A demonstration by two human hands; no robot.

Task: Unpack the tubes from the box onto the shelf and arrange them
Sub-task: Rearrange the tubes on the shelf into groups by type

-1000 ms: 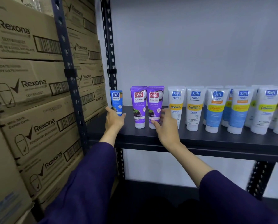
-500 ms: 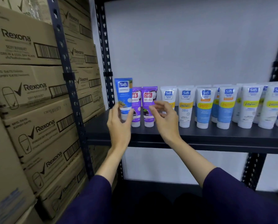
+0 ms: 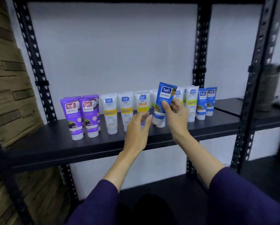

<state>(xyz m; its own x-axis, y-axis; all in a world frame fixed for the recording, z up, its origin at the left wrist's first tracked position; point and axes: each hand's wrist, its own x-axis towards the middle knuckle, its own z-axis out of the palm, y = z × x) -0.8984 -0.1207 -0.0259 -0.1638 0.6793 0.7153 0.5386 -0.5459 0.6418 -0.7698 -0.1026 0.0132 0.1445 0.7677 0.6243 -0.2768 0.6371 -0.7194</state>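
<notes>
My right hand (image 3: 176, 116) grips a blue Safi tube (image 3: 164, 98), held up and slightly tilted in front of the row on the black shelf (image 3: 54, 143). My left hand (image 3: 138, 129) hovers just left of the tube's white cap with fingers spread and relaxed, holding nothing. Standing cap-down on the shelf are two purple tubes (image 3: 80, 116) at the left, several white tubes (image 3: 110, 114) with yellow bands in the middle, and two blue tubes (image 3: 206, 101) at the right end. The hands hide part of the middle tubes.
Stacked cardboard cartons (image 3: 10, 95) fill the bay to the left. Black perforated uprights (image 3: 200, 46) frame the shelf. A neighbouring shelf at the right carries a blurred dark object (image 3: 268, 88). The shelf's left part lies bare before the purple tubes.
The blue tube passed from my left hand to my right hand and travelled right along the row. My left hand let go. The view swung right, past the cartons.
</notes>
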